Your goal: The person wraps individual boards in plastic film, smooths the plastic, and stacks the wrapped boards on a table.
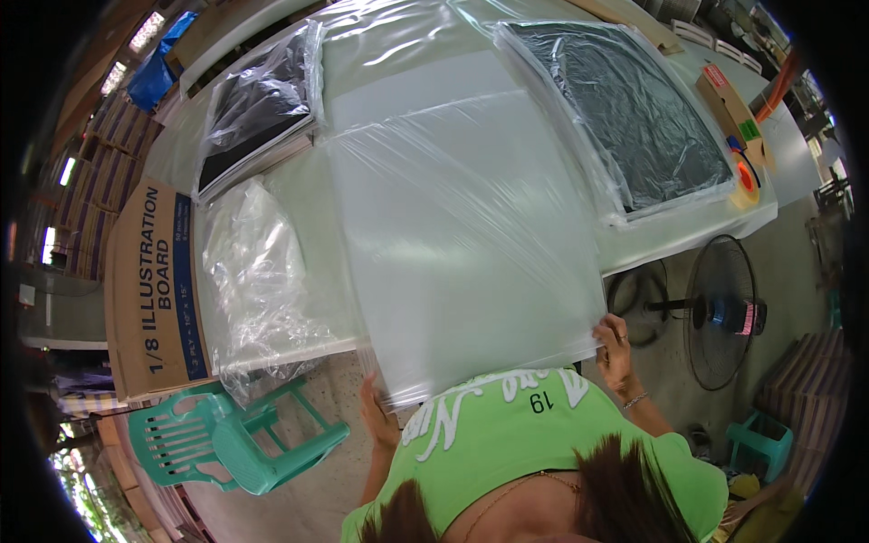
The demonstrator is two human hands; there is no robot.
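Note:
A large white board (425, 81) lies on the table in front of me, its near part inside a clear plastic bag (453, 226). The board's far end sticks out past the bag's far edge, and wrinkles run diagonally over the film. At the bag's near left corner, my left hand (380, 416) is closed on the edge, its fingers partly hidden. My right hand (615, 358) has its fingers curled round the near right corner. The bag's near edge reaches my green shirt.
A black plastic-wrapped stack (625, 109) lies right, a smaller one (262, 100) far left. Loose clear plastic (253, 271) lies by a cardboard box (149, 290). A green chair (244, 443) stands lower left, a fan (720, 312) right. A tape roll (746, 181) sits at the table's right edge.

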